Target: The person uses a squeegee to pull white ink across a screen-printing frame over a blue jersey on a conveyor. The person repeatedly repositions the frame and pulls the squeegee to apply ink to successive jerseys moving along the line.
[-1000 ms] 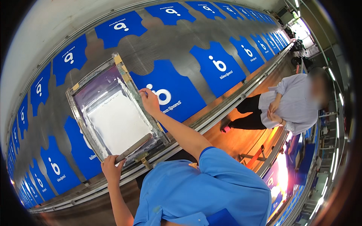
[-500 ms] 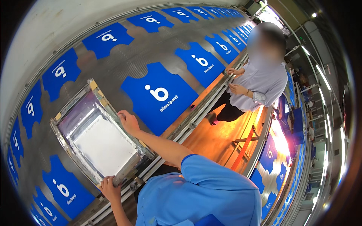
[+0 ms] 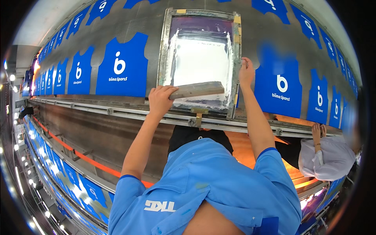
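Note:
A screen-printing frame (image 3: 237, 47) lies on the long grey table before me. White ink (image 3: 201, 58) covers much of its mesh. Across its near end rests a squeegee (image 3: 201, 89) with a grey bar, slightly slanted. My left hand (image 3: 159, 101) is closed on the frame's near left side, its fingers against the squeegee's left end; whether they grip the squeegee too is hard to see. On the right rail, my right hand (image 3: 246, 73) has its fingers curled over the edge. What lies under the frame is hidden. Blue printed vest-shaped pieces (image 3: 133, 66) (image 3: 291, 70) flank it.
A metal rail (image 3: 152, 120) runs along the table's near edge, with a small bracket (image 3: 199, 117) by the frame. More blue pieces (image 3: 81, 70) line the table both ways. At right stands a co-worker (image 3: 327, 158), a hand on the edge. Behind me runs an orange bar (image 3: 94, 162).
My view has swung round, so the table now runs across it. Both hands remain at the frame's sides. The co-worker's hands have moved from in front of their body to the table edge.

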`<action>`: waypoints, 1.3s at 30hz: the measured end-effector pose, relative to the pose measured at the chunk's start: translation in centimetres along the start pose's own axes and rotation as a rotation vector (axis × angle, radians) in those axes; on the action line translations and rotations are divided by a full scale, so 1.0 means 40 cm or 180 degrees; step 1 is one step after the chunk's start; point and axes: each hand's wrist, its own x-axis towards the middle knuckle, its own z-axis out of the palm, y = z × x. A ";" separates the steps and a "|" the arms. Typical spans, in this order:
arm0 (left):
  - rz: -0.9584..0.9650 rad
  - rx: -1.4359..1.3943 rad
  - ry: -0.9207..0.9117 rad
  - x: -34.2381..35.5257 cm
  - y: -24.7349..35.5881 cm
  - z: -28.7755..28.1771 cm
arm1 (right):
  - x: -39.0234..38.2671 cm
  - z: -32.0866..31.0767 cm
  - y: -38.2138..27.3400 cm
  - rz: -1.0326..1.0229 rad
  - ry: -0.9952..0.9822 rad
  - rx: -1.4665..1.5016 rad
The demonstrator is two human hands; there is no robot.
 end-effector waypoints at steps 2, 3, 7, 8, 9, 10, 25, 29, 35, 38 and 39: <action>-0.0001 0.0049 0.0209 0.026 -0.033 0.007 | -0.003 0.001 -0.002 0.0172 -0.0096 -0.0151; 0.0015 0.0040 0.0210 0.052 -0.048 0.018 | 0.003 0.000 -0.003 0.0251 -0.0124 -0.0230; 0.0013 -0.0091 -0.0012 0.200 -0.078 0.058 | 0.018 0.007 0.027 0.0303 -0.0137 -0.0331; -0.0003 -0.0106 -0.0129 0.252 -0.082 0.067 | 0.021 0.009 0.035 0.0222 -0.0084 -0.0330; -0.0020 -0.0118 -0.0237 0.308 -0.095 0.081 | 0.027 0.009 0.042 0.0362 -0.0235 -0.0262; 0.0002 -0.0179 -0.0338 0.370 -0.118 0.098 | 0.033 0.004 0.048 0.0504 -0.0386 -0.0195; 0.0081 0.0071 -0.1610 0.855 -0.219 0.238 | 0.395 0.164 -0.264 -0.1079 -0.2111 -0.2623; 0.0010 0.0217 -0.1624 0.730 -0.196 0.226 | 0.287 0.138 -0.212 -0.1199 -0.2096 -0.2534; -0.0081 -0.0071 -0.1462 0.366 -0.101 0.159 | -0.051 -0.025 -0.173 -0.1344 -0.1977 -0.2017; -0.0067 -0.0159 -0.1294 0.169 -0.060 0.123 | -0.208 -0.098 -0.156 -0.1429 -0.2015 -0.1772; -0.0082 -0.0159 -0.1197 0.117 -0.046 0.121 | -0.251 -0.119 -0.148 -0.1422 -0.2047 -0.1725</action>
